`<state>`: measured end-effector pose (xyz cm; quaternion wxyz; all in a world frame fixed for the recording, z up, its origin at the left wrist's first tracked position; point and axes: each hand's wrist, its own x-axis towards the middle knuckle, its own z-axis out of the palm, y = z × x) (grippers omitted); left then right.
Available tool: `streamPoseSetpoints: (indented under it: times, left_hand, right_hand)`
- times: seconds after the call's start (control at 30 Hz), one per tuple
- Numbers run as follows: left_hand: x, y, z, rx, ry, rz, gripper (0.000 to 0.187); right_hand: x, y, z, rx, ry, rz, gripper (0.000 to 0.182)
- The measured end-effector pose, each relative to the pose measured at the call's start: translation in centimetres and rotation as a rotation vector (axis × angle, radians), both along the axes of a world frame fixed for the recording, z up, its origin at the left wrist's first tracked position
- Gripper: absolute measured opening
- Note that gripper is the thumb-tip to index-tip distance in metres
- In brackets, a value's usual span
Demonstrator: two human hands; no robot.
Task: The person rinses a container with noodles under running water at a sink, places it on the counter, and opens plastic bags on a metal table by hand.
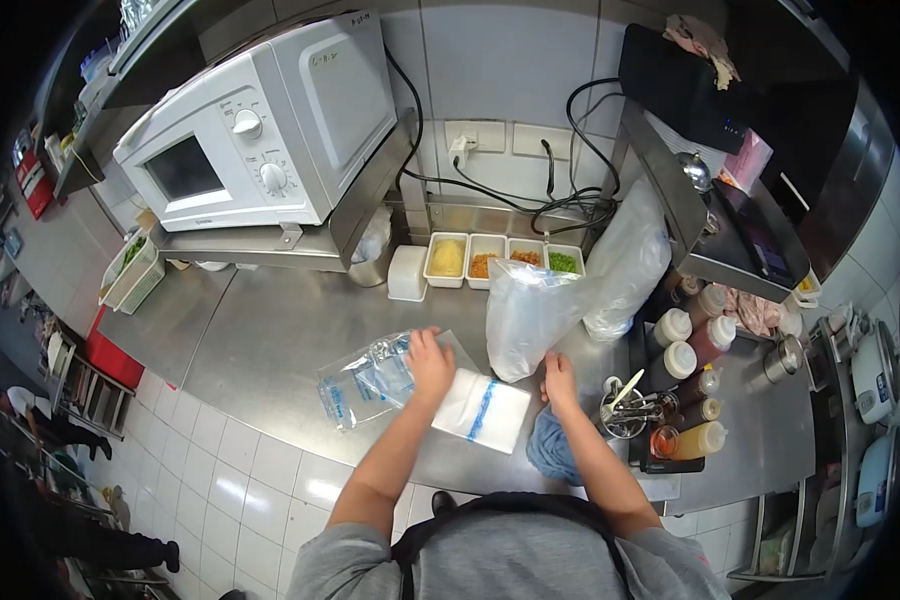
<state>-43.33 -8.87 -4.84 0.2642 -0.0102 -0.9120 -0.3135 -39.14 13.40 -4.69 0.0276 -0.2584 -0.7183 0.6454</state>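
Note:
On the steel counter lies a clear plastic bag [365, 383] with blue print. Fingers spread, my left hand [431, 364] rests at its right side, beside a white folded stack [483, 408] with a blue printed band. My right hand [559, 380] is closed at the lower right of a translucent plastic bag [525, 310]; what its fingers hold, if anything, is too small to make out. A crumpled blue cloth [554, 447] lies just below that hand.
Small white tubs [447, 261] of food line the back wall. At the right are sauce bottles [700, 440] and a metal container with utensils [622, 412]. A microwave [270, 130] sits on a raised shelf at the left. Other people's legs [120, 545] show at far left.

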Motion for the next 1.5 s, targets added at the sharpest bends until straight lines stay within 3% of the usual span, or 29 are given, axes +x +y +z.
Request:
streamPoseSetpoints:
  times: [0.03, 0.13, 0.2, 0.23, 0.3, 0.4, 0.5, 0.6, 0.63, 0.7, 0.77, 0.9, 1.0, 1.07, 1.17, 1.27, 1.37, 1.5]
  left_hand:
    - [-0.2, -1.2, 0.4, -0.13, 0.011, 0.04, 0.033]
    - [-1.4, -3.5, -0.9, -0.278, -0.255, 0.067, 0.03]
    - [-1.7, -3.8, 0.2, -0.249, -0.17, -0.052, 0.025]
    - [-1.1, -3.9, 1.1, -0.235, -0.136, -0.109, 0.023]
    - [0.5, -3.5, 3.8, 0.046, -0.022, -0.235, 0.016]
    - [5.1, -2.7, 8.8, 0.338, 0.088, -0.495, 0.013]
    - [10.9, -2.3, 10.7, 0.474, 0.03, -0.895, 0.016]
    - [15.0, -2.9, 11.0, 0.316, -0.155, -1.036, 0.019]
    - [16.0, -3.2, 11.2, 0.327, -0.234, -1.032, 0.02]
    - [16.3, -4.8, 9.5, 0.403, -0.291, -1.061, 0.02]
    - [15.4, -6.3, 6.6, 0.843, -0.259, -0.895, 0.026]
    - [13.2, -6.6, 4.4, 1.418, -0.459, -0.466, 0.039]
    - [12.5, -5.3, 7.0, 1.742, -0.767, -0.668, 0.045]
    - [11.3, -4.3, 7.6, 1.502, -0.619, -0.61, 0.038]
    - [10.3, -3.8, 8.7, 1.306, -0.452, -0.56, 0.025]
    - [10.4, -3.3, 11.1, 1.186, -0.413, -0.588, 0.016]
    - [10.6, -3.0, 12.0, 1.105, -0.41, -0.65, 0.016]
    - [10.9, -2.3, 13.3, 1.113, -0.356, -0.594, 0.016]
  right_hand:
    - [0.8, 0.1, -0.6, -0.001, 0.045, 0.013, 0.025]
    - [2.7, -1.6, -4.7, 0.313, 0.425, 0.12, 0.022]
    - [4.8, -2.9, -3.6, 0.286, 0.359, 0.376, 0.018]
    - [5.4, -3.2, -2.2, 0.183, 0.198, 0.504, 0.021]
    - [5.5, -3.4, 0.2, -0.031, -0.13, 0.749, 0.028]
    - [5.0, -2.5, 1.2, -0.595, -0.396, 0.744, 0.055]
    - [5.3, -3.7, 2.4, -1.194, -0.321, 0.818, 0.078]
    - [4.5, -4.9, 2.0, -1.369, -0.151, 0.823, 0.083]
    - [4.5, -5.5, 3.5, -1.395, -0.126, 0.698, 0.07]
    - [3.7, -5.2, 2.0, -1.191, 0.019, 0.657, 0.056]
    - [3.9, -5.4, 4.4, -0.943, 0.099, 0.619, 0.033]
    - [5.4, -6.3, 7.6, -0.401, 0.408, 0.72, 0.03]
    - [6.0, -7.2, 8.8, -0.11, 0.708, 0.696, 0.033]
    - [6.2, -6.9, 8.6, 0.049, 0.868, 0.683, 0.039]
    - [7.5, -7.3, 10.1, -0.352, 0.844, 0.556, 0.051]
    - [6.9, -5.6, 11.4, -0.363, 0.816, 0.629, 0.065]
    - [5.5, -4.1, 11.9, -0.464, 0.547, 0.708, 0.049]
    - [4.6, -3.5, 11.7, -0.248, 0.566, 0.622, 0.014]
